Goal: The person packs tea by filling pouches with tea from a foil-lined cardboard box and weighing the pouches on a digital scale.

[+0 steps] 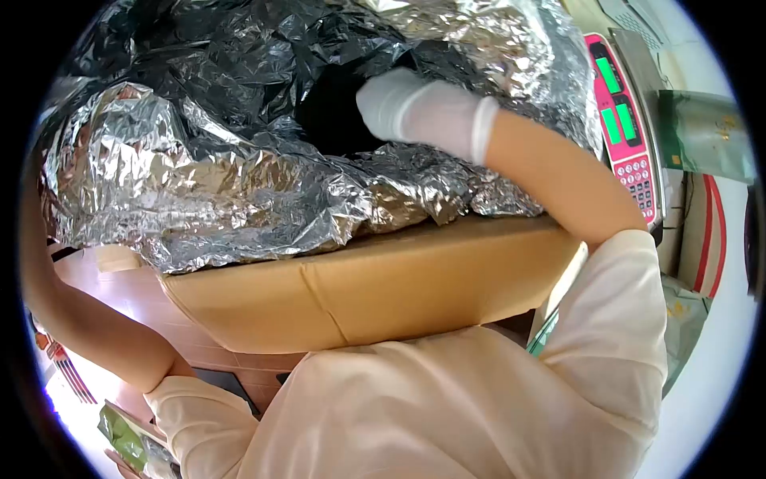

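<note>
From my head camera I look down on a big sheet of crumpled foil, silver on its outer folds and black on the inner side. It spreads across the top of a cardboard box, which stands right in front of my shirt; the foil's edge hangs a little over the box's near wall. A vertical crease runs down that wall, left of its middle.

My right hand wears a white glove with a thick cuff at the wrist. It is at a dark hollow in the foil, its fingertip end toward the left. The fingers blur together, so I cannot tell whether they are spread, pressed together or pinching something. My right arm crosses the foil's right side to get there.

My left arm bends up along the left edge of the view, beside the foil. The left hand itself is out of sight, so I cannot tell its state.

Just right of the foil is a pink scale with green displays and a keypad. Past it hangs a dark green bag with gold marks, and below that is something with red stripes. Reddish-brown floor shows at lower left, with a green packet near the corner.
</note>
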